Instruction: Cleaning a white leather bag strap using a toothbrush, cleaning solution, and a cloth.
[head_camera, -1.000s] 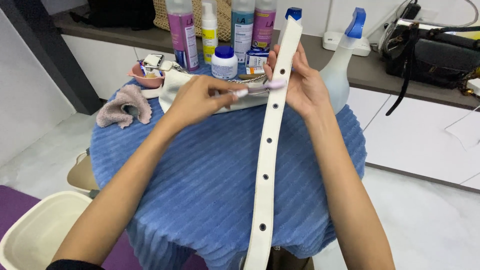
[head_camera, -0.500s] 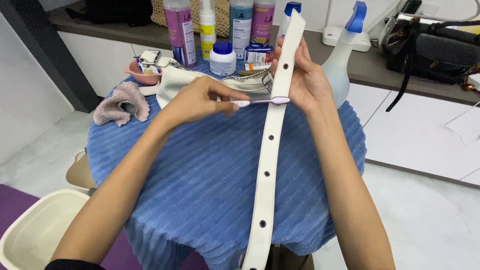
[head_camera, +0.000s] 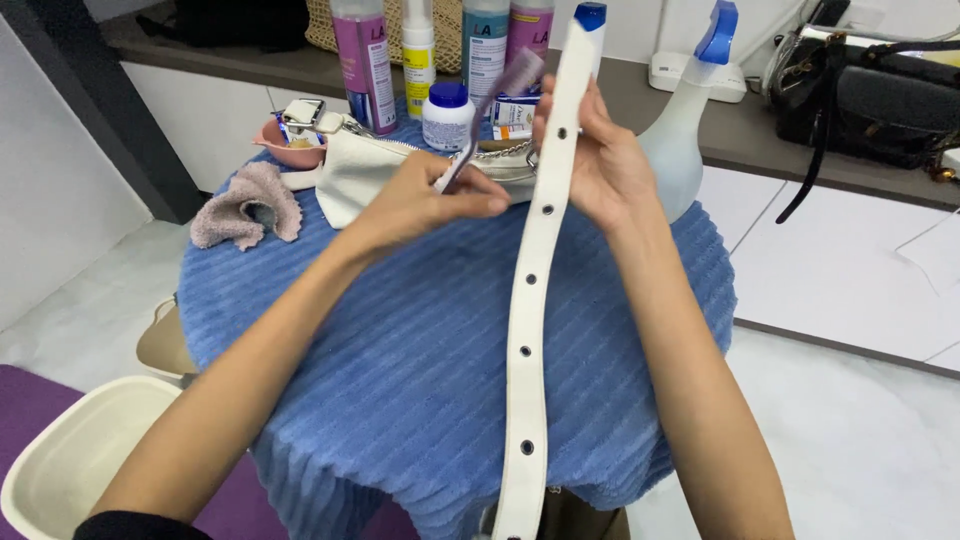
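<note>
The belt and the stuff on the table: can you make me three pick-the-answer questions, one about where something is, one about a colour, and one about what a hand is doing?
1. Where does the pink cloth lie?
A. on the blue table cover, toward its left edge
B. in the cream tub on the floor
C. over the belt

2. What colour is the belt?
A. black
B. white
C. red

3. What is the left hand doing?
A. lying flat on the table
B. gripping the spray bottle
C. holding a toothbrush

Answers:
1. A, since the cloth rests on the ribbed blue cover beside the white bag.
2. B, since the long strap with dark eyelets, held up by the right hand, is white.
3. C, since its fingers pinch the handle with the bristle end raised beside the belt.
</note>
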